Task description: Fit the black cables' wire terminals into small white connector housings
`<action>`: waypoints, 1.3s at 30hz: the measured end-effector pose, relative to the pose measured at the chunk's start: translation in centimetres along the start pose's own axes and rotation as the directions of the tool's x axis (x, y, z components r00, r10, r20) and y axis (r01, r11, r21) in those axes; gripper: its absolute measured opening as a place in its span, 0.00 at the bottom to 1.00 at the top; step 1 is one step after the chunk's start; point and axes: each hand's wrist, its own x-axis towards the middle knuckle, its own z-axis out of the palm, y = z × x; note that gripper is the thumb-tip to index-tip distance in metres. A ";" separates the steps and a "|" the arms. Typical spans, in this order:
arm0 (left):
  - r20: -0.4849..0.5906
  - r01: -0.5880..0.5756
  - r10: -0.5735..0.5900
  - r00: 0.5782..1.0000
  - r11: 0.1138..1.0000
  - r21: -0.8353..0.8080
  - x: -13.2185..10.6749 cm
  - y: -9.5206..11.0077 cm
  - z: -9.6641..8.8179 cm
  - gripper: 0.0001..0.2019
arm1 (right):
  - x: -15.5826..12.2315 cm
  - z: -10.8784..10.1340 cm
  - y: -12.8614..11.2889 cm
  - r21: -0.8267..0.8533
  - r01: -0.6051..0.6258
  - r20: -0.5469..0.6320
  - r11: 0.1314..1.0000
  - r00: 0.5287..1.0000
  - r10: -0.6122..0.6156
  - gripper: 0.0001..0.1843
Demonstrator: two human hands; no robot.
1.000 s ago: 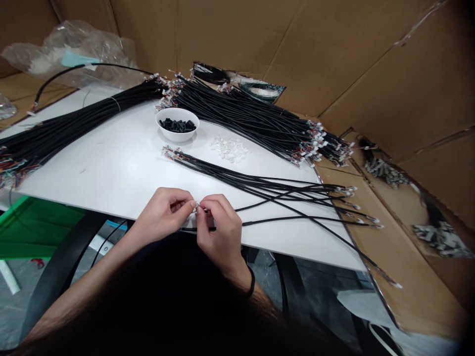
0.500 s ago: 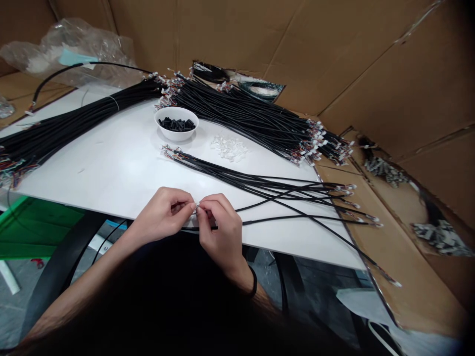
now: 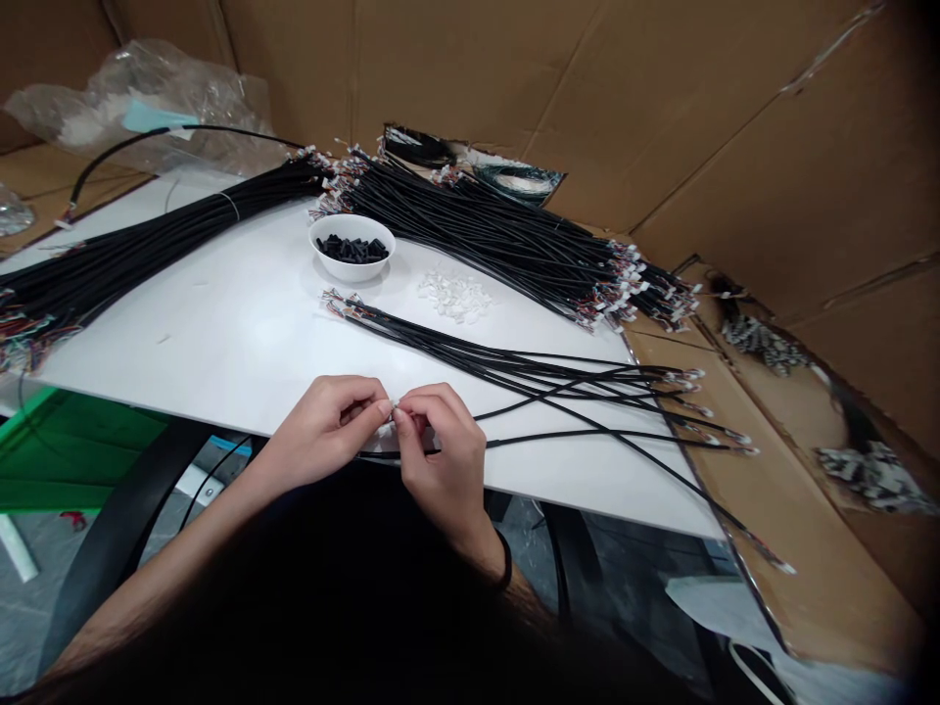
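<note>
My left hand and my right hand meet fingertip to fingertip at the near edge of the white table. Both are pinched on the end of a black cable that runs off to the right; a small white connector shows between the fingertips. Just beyond the hands lies a loose row of similar black cables with small connectors at their ends.
A white bowl of small black pieces stands mid-table, with a little heap of white connectors to its right. Large bundles of black cables lie across the back and left. Cardboard walls surround the table; a plastic bag sits back left.
Both hands stay at the table's near edge with only small finger movements on the cable end. The view has shifted slightly.
</note>
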 end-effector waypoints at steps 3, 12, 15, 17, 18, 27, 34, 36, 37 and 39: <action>0.030 -0.016 0.016 0.999 1.000 0.006 0.0 0.1 -0.1 0.15 | 0.0 0.0 -0.1 -0.001 -0.013 0.003 1.000 1.000 0.013 0.07; 0.031 -0.032 0.032 0.999 0.999 0.008 0.2 -0.1 -0.1 0.15 | 0.0 0.0 0.0 0.008 0.003 0.010 1.000 1.000 -0.003 0.07; 0.021 0.016 -0.015 1.000 0.999 -0.038 0.1 -0.1 -0.1 0.15 | 0.0 0.0 0.0 0.001 0.004 0.016 1.000 1.000 -0.004 0.07; 0.022 0.050 -0.048 0.999 0.996 -0.079 0.1 0.0 -0.1 0.15 | 0.0 0.0 0.0 -0.003 -0.001 0.022 1.000 1.000 0.001 0.07; 0.024 0.066 -0.064 0.998 0.993 -0.103 0.0 0.0 -0.1 0.15 | 0.0 0.0 0.0 -0.003 -0.003 0.024 1.000 1.000 0.003 0.07; 0.019 0.146 -0.157 0.987 0.862 -0.485 0.1 -1.1 -0.8 0.18 | 0.1 -0.1 -0.1 0.038 0.008 -0.003 0.999 1.000 -0.008 0.07; -0.008 0.139 -0.170 0.985 0.828 -0.543 0.0 -1.4 -0.8 0.18 | 0.1 -0.1 0.0 0.034 0.003 0.014 0.999 1.000 -0.003 0.06; -0.009 0.141 -0.174 0.985 0.827 -0.544 0.1 -1.3 -0.8 0.18 | 0.1 -0.2 -0.1 0.035 0.000 0.018 0.999 1.000 -0.001 0.06; -0.008 0.143 -0.175 0.985 0.827 -0.544 0.1 -1.3 -0.8 0.18 | 0.1 -0.2 -0.1 0.038 0.000 0.017 0.999 1.000 -0.001 0.06; -0.010 0.143 -0.176 0.984 0.831 -0.538 0.1 -1.3 -0.7 0.18 | 0.1 -0.2 -0.1 0.044 -0.001 0.016 0.999 1.000 0.001 0.07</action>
